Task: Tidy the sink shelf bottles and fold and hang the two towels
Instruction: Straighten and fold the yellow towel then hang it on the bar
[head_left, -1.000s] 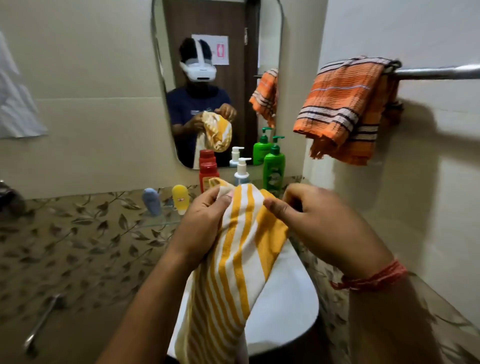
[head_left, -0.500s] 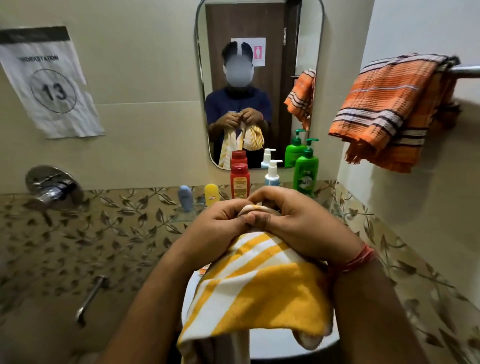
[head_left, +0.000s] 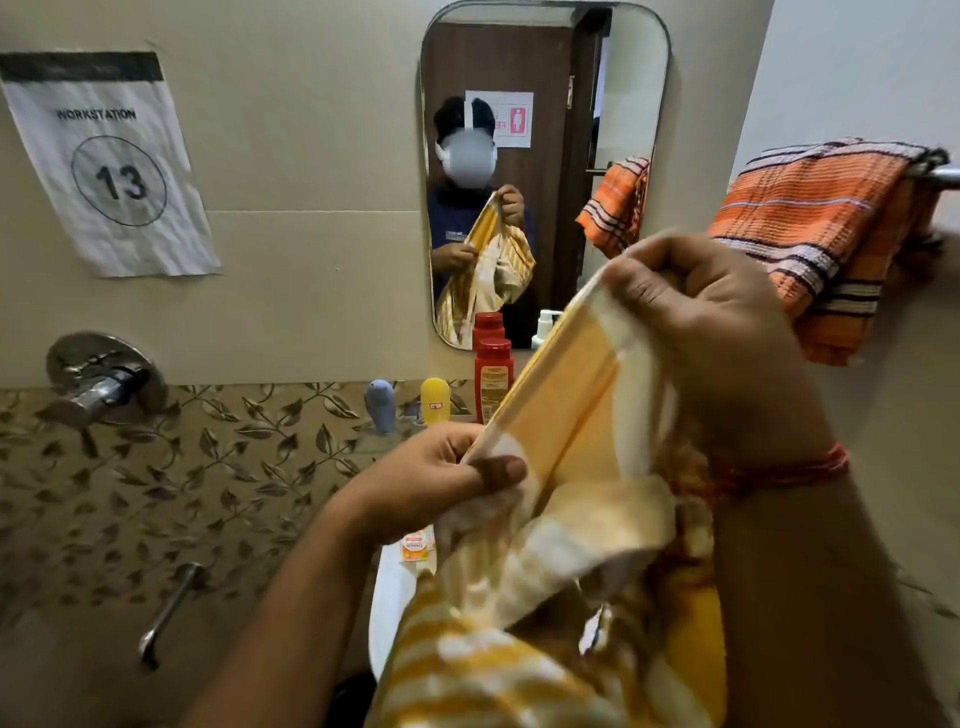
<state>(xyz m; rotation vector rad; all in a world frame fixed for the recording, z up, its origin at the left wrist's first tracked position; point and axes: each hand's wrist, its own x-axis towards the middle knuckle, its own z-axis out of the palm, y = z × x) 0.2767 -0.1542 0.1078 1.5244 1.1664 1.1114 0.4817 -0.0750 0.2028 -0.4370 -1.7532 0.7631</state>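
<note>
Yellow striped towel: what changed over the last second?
The hands drew apart: the right hand lifted one end of the yellow-and-white striped towel, the left hand pinches the other lower down, stretching it diagonally. Both kept their grip. The orange striped towel stayed on the rail.

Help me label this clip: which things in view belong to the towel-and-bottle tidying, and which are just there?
Job things:
yellow striped towel, held by left hand and right hand
orange towel on the rail
red bottle, yellow bottle, blue bottle

Just there:
workstation sign
mirror
wall tap
</note>
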